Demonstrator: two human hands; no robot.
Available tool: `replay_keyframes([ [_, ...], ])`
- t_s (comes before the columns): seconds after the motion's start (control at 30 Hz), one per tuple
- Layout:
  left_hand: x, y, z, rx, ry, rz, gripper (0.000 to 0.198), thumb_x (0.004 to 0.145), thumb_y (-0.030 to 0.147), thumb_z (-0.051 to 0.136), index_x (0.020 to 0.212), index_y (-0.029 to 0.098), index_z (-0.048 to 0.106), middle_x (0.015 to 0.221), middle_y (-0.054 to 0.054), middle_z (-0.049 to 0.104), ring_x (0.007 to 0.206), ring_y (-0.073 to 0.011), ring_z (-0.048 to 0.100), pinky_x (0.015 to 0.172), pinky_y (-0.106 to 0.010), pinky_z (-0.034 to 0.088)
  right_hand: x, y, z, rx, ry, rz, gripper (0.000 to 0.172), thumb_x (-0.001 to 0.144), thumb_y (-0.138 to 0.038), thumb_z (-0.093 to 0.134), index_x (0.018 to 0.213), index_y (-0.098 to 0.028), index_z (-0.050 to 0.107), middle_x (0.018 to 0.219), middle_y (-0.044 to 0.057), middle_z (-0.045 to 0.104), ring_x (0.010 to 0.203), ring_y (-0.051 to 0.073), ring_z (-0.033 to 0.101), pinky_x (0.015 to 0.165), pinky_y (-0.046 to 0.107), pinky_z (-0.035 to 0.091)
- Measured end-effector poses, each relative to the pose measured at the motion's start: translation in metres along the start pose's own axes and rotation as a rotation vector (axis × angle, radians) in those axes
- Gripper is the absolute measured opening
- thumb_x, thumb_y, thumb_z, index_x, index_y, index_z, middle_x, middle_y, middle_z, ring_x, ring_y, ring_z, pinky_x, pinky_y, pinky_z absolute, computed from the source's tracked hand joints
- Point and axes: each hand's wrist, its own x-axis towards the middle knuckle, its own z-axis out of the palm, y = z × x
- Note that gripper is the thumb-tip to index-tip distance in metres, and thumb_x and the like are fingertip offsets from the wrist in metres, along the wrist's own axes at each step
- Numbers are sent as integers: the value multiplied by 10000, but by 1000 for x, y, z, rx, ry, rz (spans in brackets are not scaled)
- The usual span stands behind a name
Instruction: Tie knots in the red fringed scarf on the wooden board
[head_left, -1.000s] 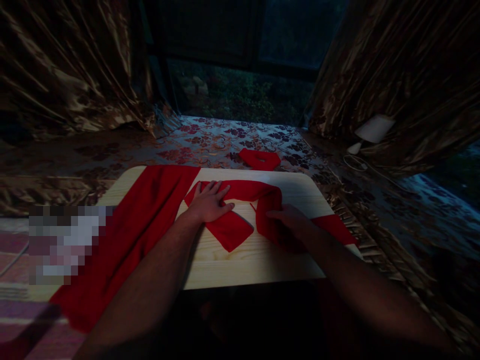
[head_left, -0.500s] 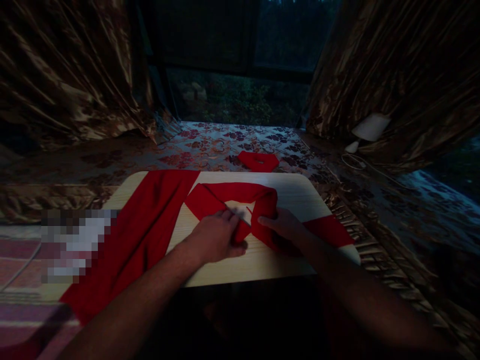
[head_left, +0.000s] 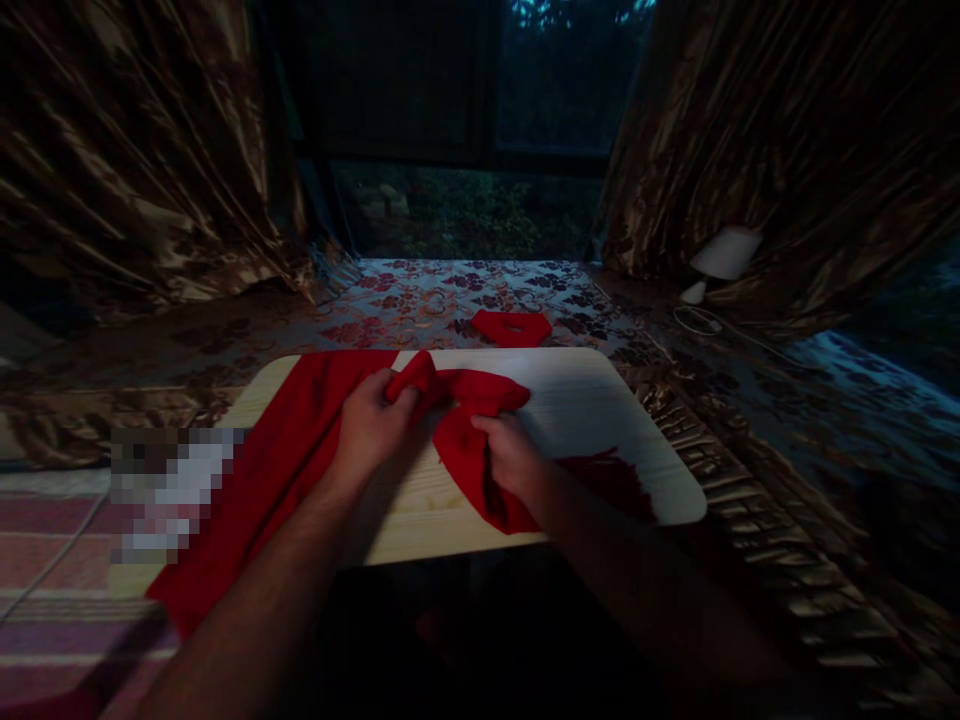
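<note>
A long red cloth (head_left: 466, 455) is bunched and looped over a pale wooden board (head_left: 600, 400), with a frayed or fringed end lying to the right. My left hand (head_left: 375, 415) is closed round a fold of it, raised near the left part of the loop. My right hand (head_left: 508, 445) pinches the cloth at the loop's right side. Another wide red cloth (head_left: 277, 460) lies slanting across the board's left side and hangs over the near edge; my left forearm covers part of it.
Beyond the board, a small folded red piece (head_left: 514, 330) rests on a patterned cover (head_left: 420, 290). A white lamp (head_left: 726, 253) with a cord stands at the right. Brown curtains (head_left: 150, 150) flank a dark window. Striped fabric (head_left: 45, 560) lies at the left.
My left hand has moved up and left, lifting a fold. My right hand has shifted left with the cloth, and the loop has collapsed inward. The cloth's frayed end now shows on the board.
</note>
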Motion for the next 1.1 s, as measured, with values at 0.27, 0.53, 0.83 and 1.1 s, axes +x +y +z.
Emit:
replay_keyframes([
  [0.27, 11, 10, -3, 11, -222, 108, 316, 816, 454, 592, 919, 181, 712, 752, 7, 684, 698, -164, 594, 635, -248, 437, -16, 48, 40, 285, 69, 208, 154, 933, -205, 512, 974, -173, 658, 772, 28, 731, 618, 153, 665, 542, 253, 489],
  [0.53, 2, 8, 3, -19, -789, 264, 429, 841, 531, 599, 1092, 230, 772, 1103, -61, 775, 1022, -257, 694, 909, -334, 523, -25, 52, 37, 208, -97, 262, 313, 1040, -294, 332, 1034, -168, 618, 766, 42, 712, 624, 179, 664, 648, 380, 588],
  [0.83, -35, -45, -12, 37, -378, -124, 700, 848, 739, 512, 1184, 146, 672, 1155, -154, 746, 1022, -298, 718, 879, -387, 554, -49, 44, -3, -388, -545, 386, 251, 882, -393, 639, 896, -143, 639, 782, 73, 720, 580, 177, 694, 534, 264, 527],
  [1.1, -63, -46, -23, 218, -633, 26, 1062, 600, 466, 850, 1524, 166, 421, 1547, -190, 458, 1407, -361, 459, 1161, -441, 397, 0, -28, -22, -1362, -376, -727, 336, 802, -245, 708, 1132, -184, 714, 1201, 126, 710, 1131, 255, 637, 1029, 410, 458],
])
